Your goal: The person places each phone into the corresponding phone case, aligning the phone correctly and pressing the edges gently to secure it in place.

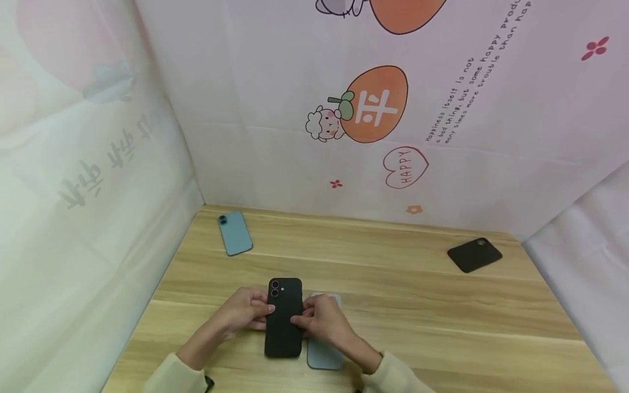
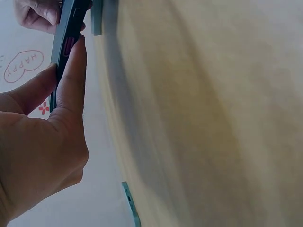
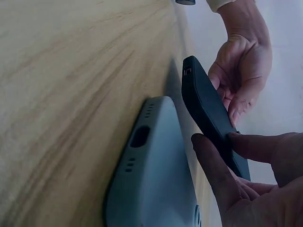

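A phone in a black case (image 1: 284,327) is held between both hands, its back with two camera lenses facing up. My left hand (image 1: 245,308) grips its left edge, thumb on the back and fingers beneath. On the right edge my right hand (image 1: 326,322) pinches it between thumb and fingers. The right wrist view shows the black case (image 3: 208,104) raised off the table at a tilt. Below the right hand a grey-blue phone case (image 1: 324,355) lies on the table, partly covered by that hand; its port cutout shows in the right wrist view.
A light blue phone (image 1: 237,233) with two lenses lies at the table's back left. At the back right is a black phone case (image 1: 475,255). The wooden table (image 1: 393,295) is bordered by printed white cloth walls (image 1: 265,147) at the back and sides.
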`<state>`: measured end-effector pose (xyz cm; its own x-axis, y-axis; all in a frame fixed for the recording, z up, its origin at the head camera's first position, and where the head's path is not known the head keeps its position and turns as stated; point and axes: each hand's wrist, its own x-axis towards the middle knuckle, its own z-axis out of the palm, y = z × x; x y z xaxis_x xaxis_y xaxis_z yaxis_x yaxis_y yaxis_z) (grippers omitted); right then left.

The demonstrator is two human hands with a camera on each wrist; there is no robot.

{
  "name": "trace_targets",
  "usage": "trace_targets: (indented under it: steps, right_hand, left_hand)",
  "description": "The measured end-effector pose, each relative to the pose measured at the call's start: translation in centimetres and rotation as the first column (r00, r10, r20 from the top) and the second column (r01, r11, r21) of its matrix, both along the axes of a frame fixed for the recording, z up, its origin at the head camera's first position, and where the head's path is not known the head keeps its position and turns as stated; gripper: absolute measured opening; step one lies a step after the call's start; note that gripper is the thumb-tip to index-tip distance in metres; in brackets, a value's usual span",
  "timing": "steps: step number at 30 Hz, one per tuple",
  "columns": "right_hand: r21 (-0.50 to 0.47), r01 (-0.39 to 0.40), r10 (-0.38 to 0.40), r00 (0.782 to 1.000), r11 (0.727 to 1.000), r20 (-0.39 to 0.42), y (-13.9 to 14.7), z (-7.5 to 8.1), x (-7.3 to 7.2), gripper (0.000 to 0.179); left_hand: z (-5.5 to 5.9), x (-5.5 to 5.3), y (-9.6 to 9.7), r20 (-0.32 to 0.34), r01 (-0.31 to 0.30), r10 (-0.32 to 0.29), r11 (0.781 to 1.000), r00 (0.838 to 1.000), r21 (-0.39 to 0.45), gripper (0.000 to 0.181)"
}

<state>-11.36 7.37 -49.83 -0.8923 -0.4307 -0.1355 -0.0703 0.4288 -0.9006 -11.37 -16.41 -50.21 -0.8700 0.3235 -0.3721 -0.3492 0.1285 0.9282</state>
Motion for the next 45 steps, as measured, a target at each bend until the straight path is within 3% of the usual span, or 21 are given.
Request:
trace_targets:
  steps: [10,14,19,22,30,37,41,45]
  right_hand:
    - [0.154,-0.014,0.037,0.988,0.988,-0.149,-0.9,-0.2,-0.1,0.012]
    - [0.239,-0.009,0.057,0.980,0.971,-0.192,-1.3,0.1,-0.2,0.015]
    - [0.330,0.009,0.069,0.972,0.944,-0.225,-1.6,0.4,-0.4,0.020]
    - [0.361,0.007,0.083,0.969,0.932,-0.234,-1.7,0.5,-0.5,0.021]
    - [0.403,-0.004,0.114,0.962,0.915,-0.249,-2.2,0.7,-0.5,0.020]
    - [0.422,-0.035,0.150,0.959,0.906,-0.242,-1.8,0.7,-0.6,0.019]
    - [0.381,-0.047,0.143,0.964,0.923,-0.226,-0.6,1.3,-1.0,0.031]
    - [0.298,-0.001,0.091,0.954,0.955,-0.287,1.8,2.1,-2.2,0.038]
  left_hand:
    - [-0.5,0.2,-0.2,0.015,-0.017,0.017,0.999,1.000,-0.033,0.013]
    - [-0.6,0.2,0.0,-0.029,-0.050,0.046,0.991,0.998,-0.122,0.008]
    - [-0.6,0.1,0.6,-0.154,-0.098,0.051,0.945,0.987,-0.312,0.005]
    - [-0.3,0.0,0.9,-0.189,-0.128,0.059,0.918,0.980,-0.374,0.007]
    - [-0.3,0.0,1.2,-0.234,-0.181,0.085,0.884,0.969,-0.430,0.020]
    - [-0.3,0.1,1.0,-0.260,-0.188,0.073,0.872,0.963,-0.453,0.027]
    - [0.1,-0.3,0.8,-0.266,-0.172,0.045,0.860,0.963,-0.480,0.026]
    - [0.7,-1.0,0.1,-0.332,-0.189,-0.008,0.809,0.943,-0.557,0.031]
